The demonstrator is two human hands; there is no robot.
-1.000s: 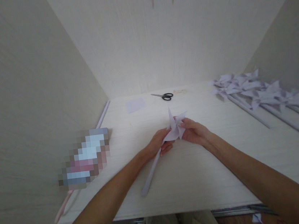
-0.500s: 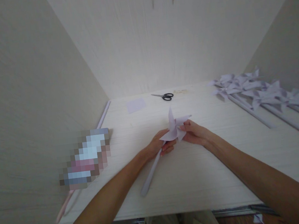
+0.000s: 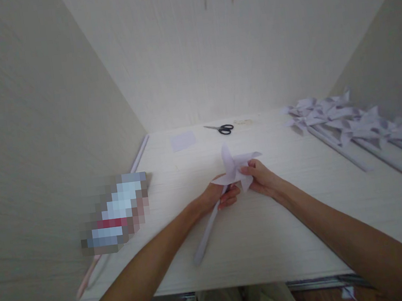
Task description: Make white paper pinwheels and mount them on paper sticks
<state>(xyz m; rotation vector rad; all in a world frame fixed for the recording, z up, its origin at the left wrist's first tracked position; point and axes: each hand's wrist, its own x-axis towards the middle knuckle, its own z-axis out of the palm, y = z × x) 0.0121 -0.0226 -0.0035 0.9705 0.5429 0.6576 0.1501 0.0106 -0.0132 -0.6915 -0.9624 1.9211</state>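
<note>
A pale lilac paper pinwheel [image 3: 234, 167] is held over the middle of the white table [image 3: 288, 237]. Its rolled paper stick [image 3: 207, 235] slants down to the left toward the table's front edge. My left hand [image 3: 217, 198] is closed round the top of the stick, just under the vanes. My right hand [image 3: 261, 178] pinches the pinwheel's right vane with fingers pressed together.
Several finished pinwheels with long paper sticks [image 3: 352, 127] lie along the right side. Black scissors [image 3: 222, 129] and a small paper square [image 3: 182, 140] lie at the back. A blurred patch [image 3: 115, 212] sits on the left wall, and a thin rod [image 3: 139, 153] runs along the left edge.
The pinwheel's vanes have turned and spread wider between my hands. Both hands shifted slightly right, and the stick's lower end moved a little right.
</note>
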